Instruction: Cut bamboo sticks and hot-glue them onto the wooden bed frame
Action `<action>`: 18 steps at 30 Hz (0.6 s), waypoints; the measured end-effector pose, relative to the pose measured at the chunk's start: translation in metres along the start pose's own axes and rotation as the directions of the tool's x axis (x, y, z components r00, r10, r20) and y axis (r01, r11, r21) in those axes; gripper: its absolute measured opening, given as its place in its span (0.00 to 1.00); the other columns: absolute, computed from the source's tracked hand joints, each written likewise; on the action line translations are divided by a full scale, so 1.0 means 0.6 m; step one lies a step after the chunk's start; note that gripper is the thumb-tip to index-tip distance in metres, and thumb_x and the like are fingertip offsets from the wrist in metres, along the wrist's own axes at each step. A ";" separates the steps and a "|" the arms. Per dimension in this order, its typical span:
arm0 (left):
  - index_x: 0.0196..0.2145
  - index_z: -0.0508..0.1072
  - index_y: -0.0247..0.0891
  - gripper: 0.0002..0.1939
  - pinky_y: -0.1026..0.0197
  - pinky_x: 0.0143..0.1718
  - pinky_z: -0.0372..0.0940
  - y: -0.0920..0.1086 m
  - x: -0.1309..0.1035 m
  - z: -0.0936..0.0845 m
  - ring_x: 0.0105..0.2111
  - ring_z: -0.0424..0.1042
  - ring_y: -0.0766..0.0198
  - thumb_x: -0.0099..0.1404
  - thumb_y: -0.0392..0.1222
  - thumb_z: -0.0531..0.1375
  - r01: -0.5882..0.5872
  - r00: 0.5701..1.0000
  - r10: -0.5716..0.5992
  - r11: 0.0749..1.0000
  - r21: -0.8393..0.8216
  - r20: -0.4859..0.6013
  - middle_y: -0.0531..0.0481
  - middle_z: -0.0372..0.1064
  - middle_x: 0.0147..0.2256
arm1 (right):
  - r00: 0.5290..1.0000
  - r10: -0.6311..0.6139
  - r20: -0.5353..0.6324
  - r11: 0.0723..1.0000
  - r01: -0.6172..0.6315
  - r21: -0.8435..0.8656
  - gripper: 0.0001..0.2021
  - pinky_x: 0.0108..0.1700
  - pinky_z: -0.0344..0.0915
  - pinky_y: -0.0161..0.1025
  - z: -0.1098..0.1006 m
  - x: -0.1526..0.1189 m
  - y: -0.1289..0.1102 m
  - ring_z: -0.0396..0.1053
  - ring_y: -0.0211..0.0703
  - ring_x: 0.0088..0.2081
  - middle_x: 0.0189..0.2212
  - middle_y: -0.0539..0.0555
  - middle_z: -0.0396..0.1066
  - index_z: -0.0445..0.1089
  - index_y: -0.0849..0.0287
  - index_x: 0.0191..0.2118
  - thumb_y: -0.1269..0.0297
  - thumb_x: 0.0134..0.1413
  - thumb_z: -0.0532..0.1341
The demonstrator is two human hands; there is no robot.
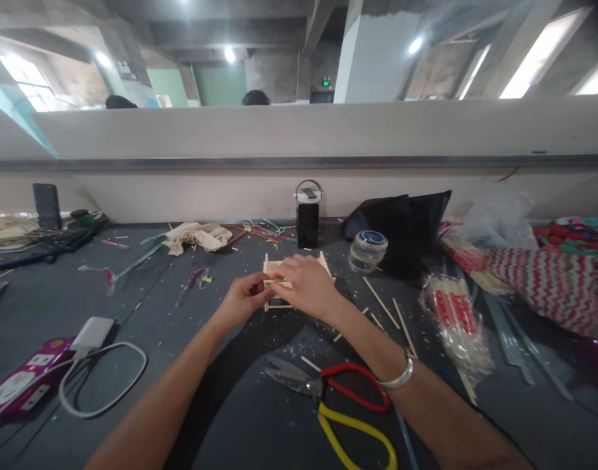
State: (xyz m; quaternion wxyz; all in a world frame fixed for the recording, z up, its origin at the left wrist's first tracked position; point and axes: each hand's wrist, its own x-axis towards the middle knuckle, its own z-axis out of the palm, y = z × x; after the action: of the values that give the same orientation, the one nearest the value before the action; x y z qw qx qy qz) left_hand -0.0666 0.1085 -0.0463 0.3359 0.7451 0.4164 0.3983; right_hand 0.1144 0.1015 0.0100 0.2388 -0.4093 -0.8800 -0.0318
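Note:
A small open frame of pale wooden sticks (pixel 266 264) stands on the dark table in front of me. My left hand (pixel 241 300) is closed at its left side, thumb and fingers pinching a thin wooden stick (pixel 274 282) of the frame. Over the frame's middle lies my right hand (pixel 309 287), its fingers bent and closed on the same stick from the right. The right hand hides much of the frame, so the exact finger contact is partly covered. Nearer to me lie scissors (pixel 316 388) with one red and one yellow handle, blades partly apart.
Loose sticks (pixel 381 302) and a bag of sticks (pixel 456 313) lie to the right. A jar (pixel 368 250), a black phone (pixel 307 225) and crumpled cloth (pixel 197 237) stand or lie behind. A purple power strip (pixel 29 378) with a white cable is at left.

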 end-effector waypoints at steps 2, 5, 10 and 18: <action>0.37 0.74 0.33 0.16 0.68 0.21 0.46 0.000 0.002 -0.001 0.20 0.50 0.71 0.60 0.49 0.59 -0.003 1.000 0.003 1.000 0.010 0.012 0.59 0.50 0.19 | 1.000 0.003 0.007 1.000 -0.002 -0.010 0.06 0.37 0.52 0.39 0.004 0.000 -0.002 0.66 0.44 0.38 0.35 0.52 0.74 0.72 0.56 0.37 0.62 0.58 0.59; 0.36 0.74 0.33 0.15 0.68 0.21 0.46 -0.003 0.004 -0.005 0.20 0.49 0.71 0.61 0.49 0.59 -0.006 1.000 0.005 0.999 0.033 0.027 0.59 0.50 0.19 | 1.000 0.007 0.007 1.000 -0.006 -0.015 0.06 0.37 0.52 0.40 0.008 0.000 -0.003 0.66 0.44 0.38 0.34 0.51 0.74 0.72 0.56 0.36 0.63 0.57 0.60; 0.34 0.73 0.32 0.14 0.68 0.21 0.46 -0.004 0.003 -0.010 0.20 0.50 0.72 0.62 0.48 0.58 -0.036 0.998 0.030 0.995 0.095 0.062 0.59 0.50 0.19 | 1.000 0.022 -0.012 0.999 -0.022 -0.026 0.06 0.37 0.52 0.40 0.013 0.001 -0.004 0.66 0.44 0.37 0.34 0.51 0.74 0.72 0.57 0.35 0.62 0.57 0.60; 0.32 0.71 0.32 0.14 0.69 0.21 0.47 -0.002 0.005 -0.010 0.21 0.50 0.71 0.63 0.48 0.57 -0.076 0.996 0.066 0.980 0.186 0.060 0.60 0.50 0.20 | 0.999 0.005 -0.034 0.999 -0.006 -0.037 0.05 0.36 0.51 0.40 0.017 0.001 -0.004 0.66 0.43 0.36 0.32 0.50 0.74 0.72 0.57 0.32 0.64 0.57 0.59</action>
State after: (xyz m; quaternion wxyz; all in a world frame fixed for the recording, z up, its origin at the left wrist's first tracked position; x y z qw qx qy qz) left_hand -0.0714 0.1126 -0.0436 0.2605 0.7984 0.4161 0.3486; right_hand 0.1083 0.1030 0.0019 0.2463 -0.4155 -0.8739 -0.0542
